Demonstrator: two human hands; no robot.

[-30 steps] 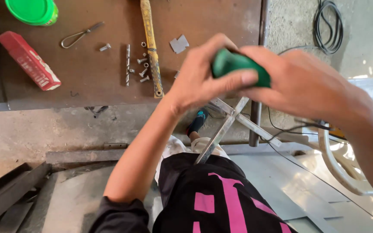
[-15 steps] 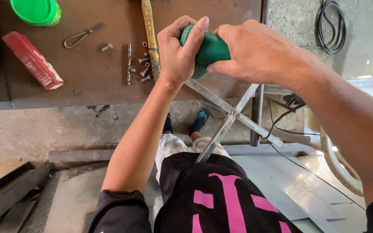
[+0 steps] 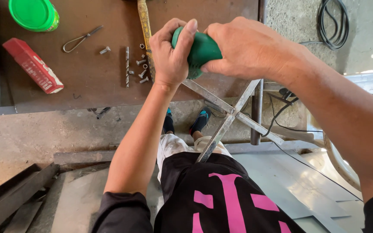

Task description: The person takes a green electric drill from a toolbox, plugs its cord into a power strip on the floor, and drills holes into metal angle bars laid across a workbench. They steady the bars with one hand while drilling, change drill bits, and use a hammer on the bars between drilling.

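Note:
Both my hands grip a dark green rounded tool body (image 3: 203, 48) held over the edge of a brown work table (image 3: 91, 86). My left hand (image 3: 171, 54) wraps its left side, thumb on top. My right hand (image 3: 249, 47) covers its right side from above. Below the tool, two flat metal strips cross in an X (image 3: 232, 113), one strip running down toward my lap. The tool's working end is hidden under my hands.
On the table lie several bolts and nuts (image 3: 140, 69), a thin steel rod (image 3: 127, 67), a yellowish long handle (image 3: 145, 30), a wire clip (image 3: 80, 39), a red box (image 3: 33, 65) and a green lid (image 3: 33, 14). Black cable (image 3: 335, 26) coils at the far right. Steel bars (image 3: 9, 198) lie at lower left.
My hands have carried the green tool left and away from me, toward the table edge. The left hand has closed more firmly round it.

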